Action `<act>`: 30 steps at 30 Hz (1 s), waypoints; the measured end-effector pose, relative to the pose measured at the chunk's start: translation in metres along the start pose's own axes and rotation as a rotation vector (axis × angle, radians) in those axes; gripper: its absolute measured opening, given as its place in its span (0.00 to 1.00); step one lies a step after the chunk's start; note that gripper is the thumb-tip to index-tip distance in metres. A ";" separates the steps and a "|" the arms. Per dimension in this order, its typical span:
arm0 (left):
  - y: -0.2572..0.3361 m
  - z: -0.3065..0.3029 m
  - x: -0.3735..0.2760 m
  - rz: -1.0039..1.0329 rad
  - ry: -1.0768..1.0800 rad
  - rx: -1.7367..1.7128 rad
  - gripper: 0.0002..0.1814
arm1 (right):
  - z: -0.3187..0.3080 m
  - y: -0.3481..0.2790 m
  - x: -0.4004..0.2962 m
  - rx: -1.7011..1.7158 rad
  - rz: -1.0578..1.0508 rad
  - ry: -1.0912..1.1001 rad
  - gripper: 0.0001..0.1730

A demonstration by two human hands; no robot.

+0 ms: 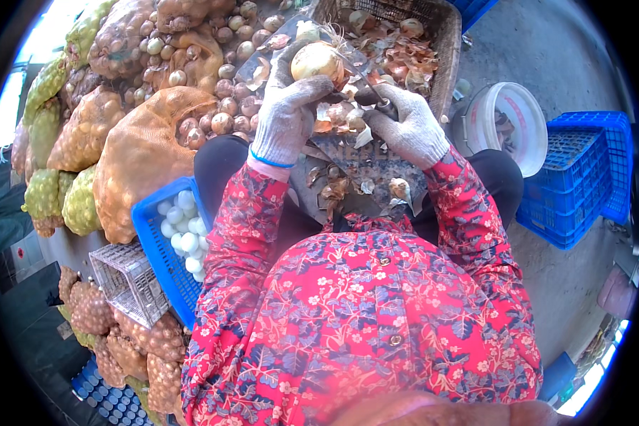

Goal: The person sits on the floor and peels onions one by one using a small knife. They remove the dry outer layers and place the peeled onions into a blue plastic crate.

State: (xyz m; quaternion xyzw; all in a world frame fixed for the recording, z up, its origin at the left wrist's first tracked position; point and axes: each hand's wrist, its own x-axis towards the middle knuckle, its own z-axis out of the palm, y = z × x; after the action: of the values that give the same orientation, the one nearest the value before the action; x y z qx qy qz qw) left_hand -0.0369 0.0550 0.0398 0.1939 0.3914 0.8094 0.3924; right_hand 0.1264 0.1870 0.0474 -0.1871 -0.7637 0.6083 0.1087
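My left hand (290, 104), in a whitish knit glove with darkened fingers, grips a yellow onion (315, 61) whose dry roots point up and right. The gloved right hand (404, 125) is closed around the dark handle of a knife (370, 85); its thin blade slants up and left beside the onion's root side. Loose skins and small onions (341, 113) lie beneath and between my hands. A peeled-back onion piece (400, 189) rests nearer my body.
A worn crate (450, 64) of onion skins stands ahead. Mesh sacks of onions (138, 154) and loose onions (222, 123) spread left, with a blue basket (165, 255) of peeled white onions (186, 229). A white bucket (532, 128) and blue crates (564, 186) stand right.
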 end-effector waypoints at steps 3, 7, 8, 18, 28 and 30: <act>0.001 -0.001 0.002 0.009 -0.020 -0.006 0.35 | 0.001 0.001 0.001 0.086 0.072 -0.027 0.17; 0.001 0.000 0.005 0.069 0.014 0.027 0.37 | 0.002 -0.004 0.001 0.057 0.069 -0.003 0.16; 0.000 -0.002 0.006 0.084 0.025 0.034 0.38 | 0.004 -0.002 0.004 0.036 0.056 -0.003 0.17; -0.007 -0.005 0.000 0.057 0.022 0.050 0.41 | 0.025 -0.007 0.009 -0.043 0.283 0.019 0.15; 0.018 -0.004 -0.004 0.630 0.026 1.176 0.45 | 0.027 0.000 0.008 0.284 0.393 -0.100 0.17; 0.021 -0.003 -0.007 0.583 0.009 1.137 0.44 | 0.026 0.004 0.010 0.264 0.379 -0.130 0.17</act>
State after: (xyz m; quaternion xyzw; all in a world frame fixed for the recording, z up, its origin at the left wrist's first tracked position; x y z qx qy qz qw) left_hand -0.0449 0.0400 0.0541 0.4670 0.6927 0.5495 -0.0096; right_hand 0.1081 0.1690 0.0372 -0.2717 -0.6342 0.7231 -0.0329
